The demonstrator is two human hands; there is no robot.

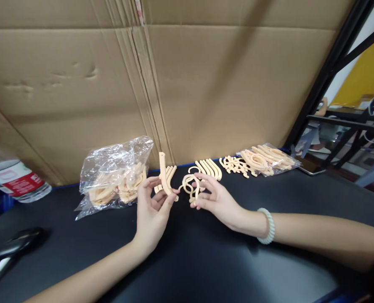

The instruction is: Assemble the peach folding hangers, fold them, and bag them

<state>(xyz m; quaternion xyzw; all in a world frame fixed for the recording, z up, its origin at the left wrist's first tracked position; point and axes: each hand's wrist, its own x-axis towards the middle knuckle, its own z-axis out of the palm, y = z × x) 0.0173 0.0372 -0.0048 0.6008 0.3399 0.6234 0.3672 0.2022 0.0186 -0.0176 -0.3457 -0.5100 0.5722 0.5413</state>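
Observation:
My left hand point(152, 214) pinches a curved beige plastic bar, which looks like a hanger arm point(163, 170), and holds it tilted upright above the black table. The fingers of my right hand point(221, 202) are closed on a beige hook-shaped piece, like a hanger hook point(197, 187). The two held pieces are close but apart. Beyond my left hand lie a few similar curved bars point(171, 171), partly hidden. Past my right hand is a row of curved bars point(211, 168). Other loops near the held hook overlap it, so I cannot tell which are separate.
A clear bag of beige parts point(111, 185) lies at left, another bag point(269, 160) at right beside a pile of small beige pieces point(235, 165). Cardboard point(221, 92) stands behind. Far left are a labelled bottle point(19, 179) and a black object with a pale handle point(18, 243).

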